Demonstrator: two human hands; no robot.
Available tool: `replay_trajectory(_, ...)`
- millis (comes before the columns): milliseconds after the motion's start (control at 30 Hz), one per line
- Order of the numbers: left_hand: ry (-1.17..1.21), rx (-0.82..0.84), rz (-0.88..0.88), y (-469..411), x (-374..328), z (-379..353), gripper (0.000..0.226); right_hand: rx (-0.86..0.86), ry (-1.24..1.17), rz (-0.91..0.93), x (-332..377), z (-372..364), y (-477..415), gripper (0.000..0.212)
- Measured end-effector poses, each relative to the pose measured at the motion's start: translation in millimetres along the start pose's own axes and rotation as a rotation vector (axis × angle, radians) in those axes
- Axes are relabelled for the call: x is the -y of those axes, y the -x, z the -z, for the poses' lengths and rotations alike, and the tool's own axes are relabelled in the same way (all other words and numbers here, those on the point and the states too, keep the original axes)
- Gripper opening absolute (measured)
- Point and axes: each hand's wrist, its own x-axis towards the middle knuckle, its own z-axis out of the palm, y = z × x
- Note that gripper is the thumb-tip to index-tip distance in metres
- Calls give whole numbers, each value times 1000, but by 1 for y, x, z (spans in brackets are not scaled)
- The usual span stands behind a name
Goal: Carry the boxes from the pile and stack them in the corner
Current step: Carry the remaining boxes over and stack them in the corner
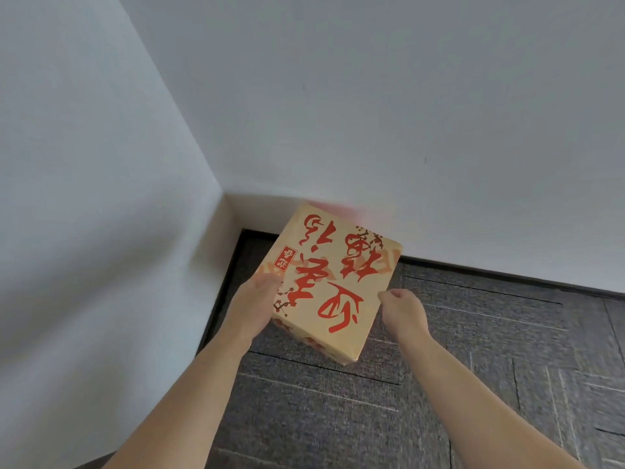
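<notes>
You're holding the box (333,282) off the floor (473,384), left grip (257,299) and right grip (402,306) clamping its opposite edges; the corner (233,214) is sitting at eleven o'clock, nearer your left.

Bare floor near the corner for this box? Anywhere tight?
Bare carpet runs right of the box along the back wall, and on its near side. The corner pocket by the left wall shows only a bare sliver; the box hides the rest. Tight only between left hand and that wall; right hand has free room.
</notes>
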Motion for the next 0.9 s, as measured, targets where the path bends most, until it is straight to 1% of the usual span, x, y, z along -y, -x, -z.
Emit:
replay_trajectory(67, -17, -28, 5, -32, 19, -5, 24, 0, 5, -27, -17, -20, -26, 27)
replay_trajectory(100, -36, -47, 3, -49, 28, -6, 25, 5, -6, -43, -24, -28, -34, 33)
replay_trajectory(133, -64, -68, -1, -64, 35, -6, 31, 13, -20, -56, -30, -37, -41, 36)
replay_trajectory(233, -141, -105, 15, -105, 54, -5, 69, 8, -69, -63, -42, -59, -58, 36)
replay_trajectory(267, -142, -110, 34, -111, 56, -5, 73, 2, -86, -53, -44, -64, -61, 37)
replay_trajectory(300, -134, -109, 53, -113, 57, -5, 69, 4, -99, -41, -47, -68, -64, 40)
replay_trajectory(367, -138, -91, 72, -112, 58, -2, 54, 21, -110, -6, -49, -68, -67, 50)
replay_trajectory(400, -144, -83, 70, -104, 53, 1, 50, 18, -106, 9, -46, -64, -63, 52)
replay_trajectory(467, -127, -85, 65, -87, 43, 12, 49, 7, -101, 12, -28, -48, -39, 47)
replay_trajectory(600, -140, -143, 50, -18, -17, 47, 38, 2, -94, 0, 30, 1, 33, 42)
replay_trajectory(667, -134, -164, 68, 27, -67, 76, 30, 7, -106, -10, 73, 36, 80, 39)
replay_trajectory(733, -108, -175, 65, 78, -120, 109, 29, 17, -100, 7, 118, 73, 135, 34)
replay_trajectory(833, -31, -192, -7, 161, -205, 157, 28, 46, -67, 81, 191, 127, 220, 32)
replay_trajectory(900, 24, -241, -68, 214, -255, 189, 25, 72, -43, 132, 241, 161, 278, 27)
